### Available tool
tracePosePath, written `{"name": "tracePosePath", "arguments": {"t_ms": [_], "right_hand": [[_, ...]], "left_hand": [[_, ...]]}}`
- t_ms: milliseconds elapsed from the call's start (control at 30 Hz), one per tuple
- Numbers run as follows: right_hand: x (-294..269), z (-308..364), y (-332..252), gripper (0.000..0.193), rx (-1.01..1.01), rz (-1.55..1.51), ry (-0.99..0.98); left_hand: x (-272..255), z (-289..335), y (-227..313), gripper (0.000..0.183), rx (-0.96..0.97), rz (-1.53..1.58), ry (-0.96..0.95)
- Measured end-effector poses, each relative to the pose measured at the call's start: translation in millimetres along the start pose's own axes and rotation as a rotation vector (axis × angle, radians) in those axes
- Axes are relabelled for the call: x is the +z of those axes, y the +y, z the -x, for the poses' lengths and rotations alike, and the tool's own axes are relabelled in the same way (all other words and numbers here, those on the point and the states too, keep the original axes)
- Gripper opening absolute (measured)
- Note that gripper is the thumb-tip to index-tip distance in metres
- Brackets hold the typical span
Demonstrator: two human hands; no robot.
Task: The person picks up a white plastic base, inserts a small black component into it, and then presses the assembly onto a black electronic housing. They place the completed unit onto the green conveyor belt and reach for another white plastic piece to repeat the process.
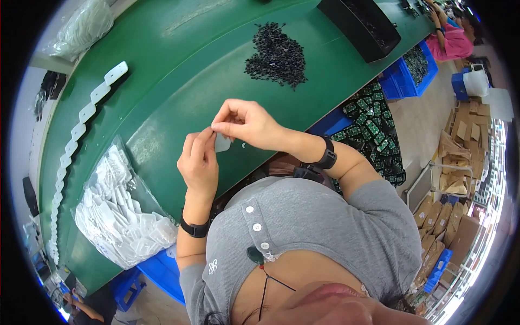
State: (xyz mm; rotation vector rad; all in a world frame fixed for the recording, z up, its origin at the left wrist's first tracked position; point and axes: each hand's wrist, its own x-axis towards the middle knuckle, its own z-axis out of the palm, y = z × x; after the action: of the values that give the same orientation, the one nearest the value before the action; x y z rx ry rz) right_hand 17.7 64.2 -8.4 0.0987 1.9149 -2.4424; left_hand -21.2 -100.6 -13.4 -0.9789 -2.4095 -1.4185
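Note:
In front of my chest both hands meet over the green table. My left hand [197,162] is closed, its thumb and fingers pinching a small white plastic plate [222,143]. The fingertips of my right hand [250,123] are pinched together at the plate's upper edge, touching the left fingertips. What the right fingers hold is hidden, too small to make out. Left of my hands lies an open clear bag [122,216] full of similar white plates. Farther off, a heap of small black parts [275,56] is spread on the table.
A curved row of white plates [86,112] runs along the left of the green table [179,92]. A black box [360,27] stands at the far right. Green circuit boards [374,127] and a blue bin [411,73] are to the right. Other people work at the far right and lower left.

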Motion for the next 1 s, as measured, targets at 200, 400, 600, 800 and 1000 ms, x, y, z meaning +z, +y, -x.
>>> {"name": "tracePosePath", "arguments": {"t_ms": [200, 400, 600, 800, 1000], "right_hand": [[-4, 2, 2, 0.009, -0.533, 0.756, 0.109], [-4, 5, -6, 0.008, -0.463, 0.792, 0.171], [11, 7, 4, 0.007, -0.345, 0.646, 0.156], [18, 1, 13, 0.010, -0.380, 0.835, 0.173], [16, -7, 11, 0.011, -0.431, 0.924, 0.055]], "left_hand": [[-5, 8, 0, 0.005, -0.432, 0.372, -0.107], [-7, 7, -8, 0.031, -0.631, 0.692, -0.041], [-5, 11, -10, 0.034, -0.709, 0.883, -0.008], [-3, 17, -10, 0.014, -0.793, 0.920, -0.009], [0, 26, -21, 0.010, -0.601, 0.739, -0.009]]}}
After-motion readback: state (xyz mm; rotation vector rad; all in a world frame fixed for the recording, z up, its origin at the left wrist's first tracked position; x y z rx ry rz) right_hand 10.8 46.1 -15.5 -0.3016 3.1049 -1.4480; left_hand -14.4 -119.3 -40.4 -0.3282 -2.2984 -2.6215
